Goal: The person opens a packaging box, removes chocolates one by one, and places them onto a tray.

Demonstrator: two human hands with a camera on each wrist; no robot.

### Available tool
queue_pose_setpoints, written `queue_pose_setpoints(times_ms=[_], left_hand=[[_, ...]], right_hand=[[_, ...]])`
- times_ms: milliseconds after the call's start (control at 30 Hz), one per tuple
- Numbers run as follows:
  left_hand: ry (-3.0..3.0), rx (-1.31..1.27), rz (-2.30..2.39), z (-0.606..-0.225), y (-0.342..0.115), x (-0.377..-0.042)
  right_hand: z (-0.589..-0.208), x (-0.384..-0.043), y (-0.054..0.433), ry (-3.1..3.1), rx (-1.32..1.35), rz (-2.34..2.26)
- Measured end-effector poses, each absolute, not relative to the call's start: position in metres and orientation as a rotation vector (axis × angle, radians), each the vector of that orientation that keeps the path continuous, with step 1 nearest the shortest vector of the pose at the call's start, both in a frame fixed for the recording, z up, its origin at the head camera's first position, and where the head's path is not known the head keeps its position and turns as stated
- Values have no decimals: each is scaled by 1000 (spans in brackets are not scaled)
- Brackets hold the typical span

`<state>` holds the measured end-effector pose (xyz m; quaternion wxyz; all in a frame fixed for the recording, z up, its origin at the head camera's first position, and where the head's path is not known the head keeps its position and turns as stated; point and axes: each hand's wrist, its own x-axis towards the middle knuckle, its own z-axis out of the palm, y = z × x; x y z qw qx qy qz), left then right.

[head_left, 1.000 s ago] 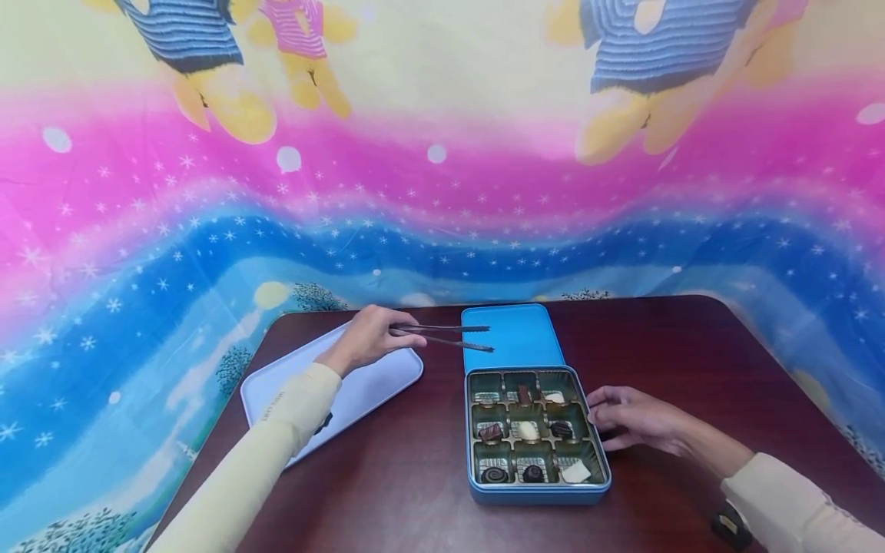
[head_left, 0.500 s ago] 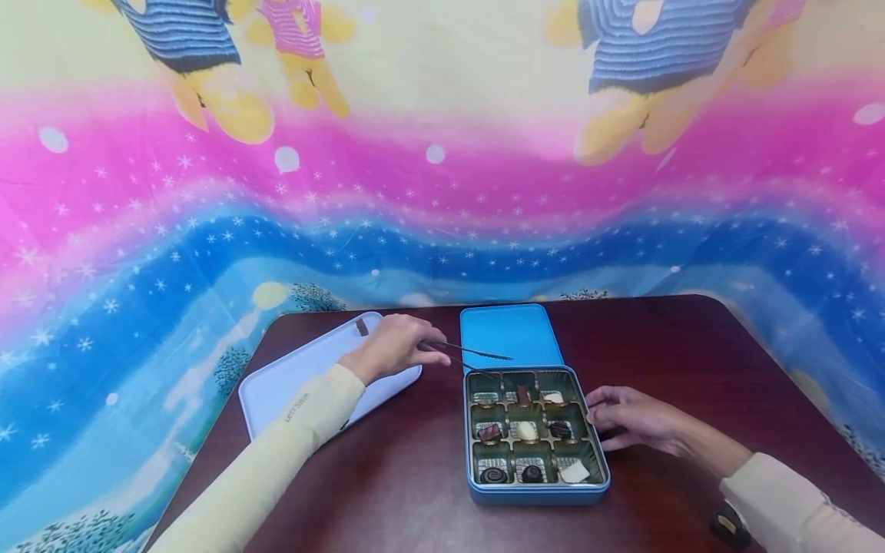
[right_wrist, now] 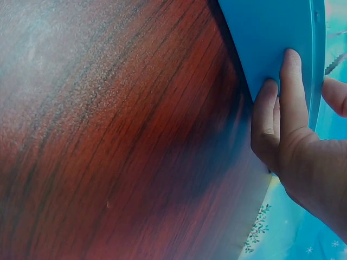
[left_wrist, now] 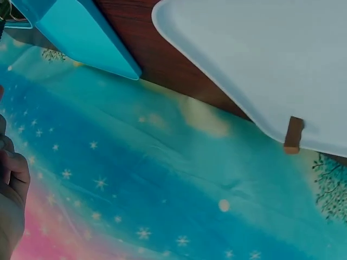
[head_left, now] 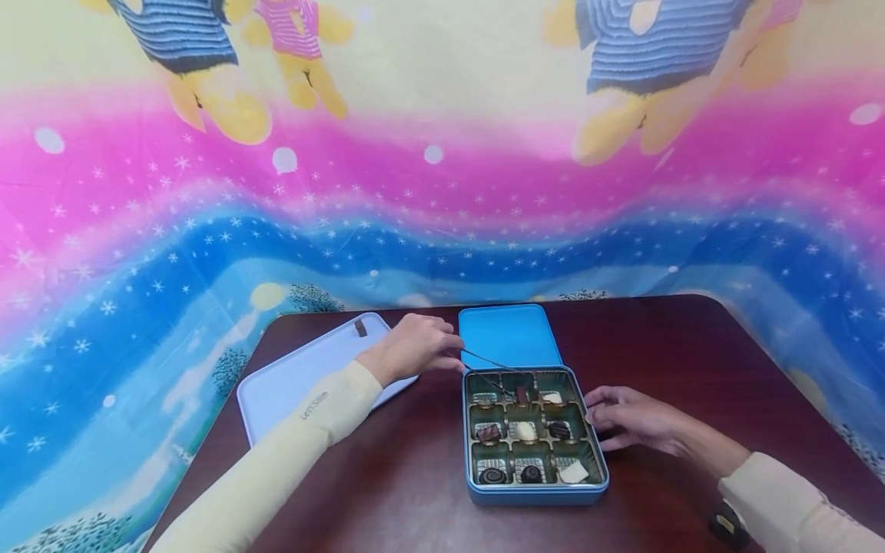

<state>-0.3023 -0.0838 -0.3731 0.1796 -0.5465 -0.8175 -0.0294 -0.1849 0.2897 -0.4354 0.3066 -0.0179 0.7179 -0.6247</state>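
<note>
My left hand [head_left: 418, 346] grips a pair of dark tongs [head_left: 489, 359], reaching in from the left. Their tips are inside the blue tin [head_left: 539, 497], around the upright dark chocolate bar [head_left: 522, 395] in the back middle compartment. Gold dividers split the tin into compartments holding dark, brown and white chocolates. Against the tin's right side rests my right hand [head_left: 639, 418]; in the right wrist view its fingers [right_wrist: 293, 92] lie along the blue wall, the thumb near the rim. The left wrist view shows only part of the left hand [left_wrist: 12, 200].
A white tray [head_left: 297, 384] lies at the left, partly behind the left arm, with a brown chocolate bar [head_left: 360, 328] near its far corner. The tin's light blue lid [head_left: 510, 334] lies behind it. A printed cloth [head_left: 442, 200] hangs beyond the dark red table [head_left: 664, 346].
My left hand has moved right and lowered the tongs from above the lid into the tin's back row. The chocolate on the tray has come into view. My right hand stays put.
</note>
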Motion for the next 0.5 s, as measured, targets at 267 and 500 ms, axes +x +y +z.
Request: queue_pose_setpoints(times_ms=[267, 500], left_hand=[[-2216, -1583, 120, -366, -69, -296], [-2189, -1588, 339, -358, -55, -293]], right_hand=[[-435, -185, 287, 1919, -17, -1639], [-435, -185, 288, 1923, -17, -1634]])
